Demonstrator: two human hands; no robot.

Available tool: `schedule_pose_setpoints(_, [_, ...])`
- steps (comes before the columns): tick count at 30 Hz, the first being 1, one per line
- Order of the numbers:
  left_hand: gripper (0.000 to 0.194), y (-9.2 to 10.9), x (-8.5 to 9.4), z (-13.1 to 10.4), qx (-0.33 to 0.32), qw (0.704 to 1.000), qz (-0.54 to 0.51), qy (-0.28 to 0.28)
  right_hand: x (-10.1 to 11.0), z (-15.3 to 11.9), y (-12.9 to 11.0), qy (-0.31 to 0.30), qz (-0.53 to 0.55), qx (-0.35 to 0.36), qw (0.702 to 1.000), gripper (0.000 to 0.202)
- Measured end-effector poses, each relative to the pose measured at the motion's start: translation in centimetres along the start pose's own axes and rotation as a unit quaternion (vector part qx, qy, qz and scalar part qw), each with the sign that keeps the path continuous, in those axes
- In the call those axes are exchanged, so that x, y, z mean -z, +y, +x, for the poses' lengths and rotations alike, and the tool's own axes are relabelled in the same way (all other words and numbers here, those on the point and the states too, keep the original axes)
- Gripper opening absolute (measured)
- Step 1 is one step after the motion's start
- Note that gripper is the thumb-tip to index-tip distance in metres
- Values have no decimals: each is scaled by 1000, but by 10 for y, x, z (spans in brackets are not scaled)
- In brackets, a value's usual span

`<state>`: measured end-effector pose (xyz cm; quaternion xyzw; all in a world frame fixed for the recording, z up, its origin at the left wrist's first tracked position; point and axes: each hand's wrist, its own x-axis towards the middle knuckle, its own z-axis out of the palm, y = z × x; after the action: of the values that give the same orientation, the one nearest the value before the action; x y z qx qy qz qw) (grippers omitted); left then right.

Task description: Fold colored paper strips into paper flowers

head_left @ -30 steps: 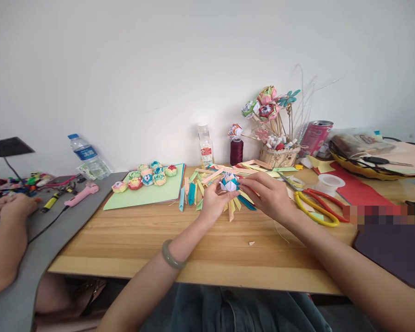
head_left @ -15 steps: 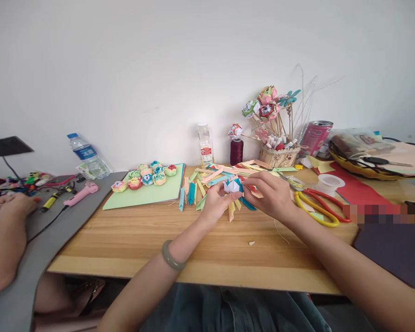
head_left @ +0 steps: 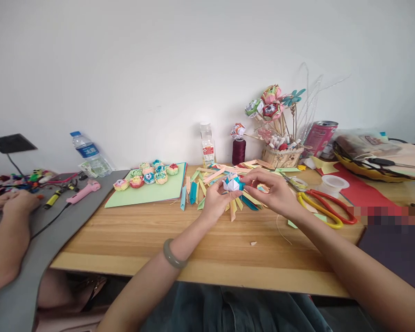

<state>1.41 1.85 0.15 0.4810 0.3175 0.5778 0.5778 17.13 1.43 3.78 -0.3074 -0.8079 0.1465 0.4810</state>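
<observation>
A small folded paper flower (head_left: 233, 183), white in front with blue paper behind, is held between both hands above the table. My left hand (head_left: 214, 201) grips it from the lower left, thumb along its underside. The fingers of my right hand (head_left: 268, 189) pinch its right edge, where the blue paper shows. Behind and beneath them lies a pile of folded paper strips (head_left: 203, 186) in yellow, peach, green and blue. Finished paper flowers (head_left: 148, 178) sit in rows on a light green sheet (head_left: 124, 198) to the left.
Red-and-yellow-handled scissors (head_left: 320, 210) lie right of my hands beside a clear cup (head_left: 334, 183). At the wall stand a clear bottle (head_left: 207, 145), a maroon thread spool (head_left: 239, 151) and a flower basket (head_left: 281, 156). A co-worker's hands (head_left: 15, 205) are at far left near a pink glue gun (head_left: 85, 191).
The paper flower has turned slightly in my hands, showing more blue at its right. My right fingers have shifted a little on it. The view has swung slightly left.
</observation>
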Motion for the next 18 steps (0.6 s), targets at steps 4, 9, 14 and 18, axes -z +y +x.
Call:
schedule_pose_setpoints(4, [44, -3, 1, 1, -2, 1000, 7, 0, -2, 0, 4, 13, -57, 47, 997, 7])
schedule_pose_setpoints(9, [44, -4, 0, 0, 6, 1000, 12, -2, -4, -6, 10, 55, -266, 210, 939, 9])
schedule_pose_setpoints(14, [40, -5, 0, 0, -1, 1000, 17, -11, 3, -9, 6, 38, -269, 274, 922, 14])
schedule_pose_setpoints(18, [47, -4, 1, 2, -23, 999, 23, -6, 5, -5, -3, 102, -145, 142, 974, 16])
